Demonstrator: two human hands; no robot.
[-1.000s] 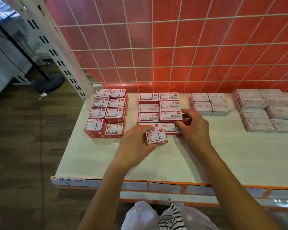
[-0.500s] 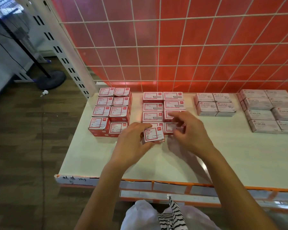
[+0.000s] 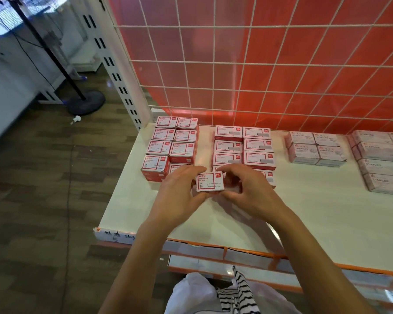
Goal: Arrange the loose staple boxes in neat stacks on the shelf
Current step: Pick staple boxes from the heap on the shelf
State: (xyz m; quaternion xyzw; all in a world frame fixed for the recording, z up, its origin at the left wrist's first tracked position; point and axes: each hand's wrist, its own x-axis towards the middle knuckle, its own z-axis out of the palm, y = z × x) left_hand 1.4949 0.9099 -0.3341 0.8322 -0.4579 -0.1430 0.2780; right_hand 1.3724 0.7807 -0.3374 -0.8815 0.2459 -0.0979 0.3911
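A small red and white box is held just above the white shelf, in front of the middle group. My left hand grips its left side and my right hand pinches its right side with curled fingers. Behind it stands the middle group of red and white boxes in two columns; my hands hide its front row. To the left is a taller block of red boxes, stacked in two columns.
Pale pink boxes and a further group marked STAPLES sit to the right. A red panel with a white wire grid backs the shelf. The shelf's left edge drops to a wooden floor with a stand base.
My right hand left the middle group's front boxes and came over to the loose box, which both hands now hold. The box has risen slightly and turned straighter.
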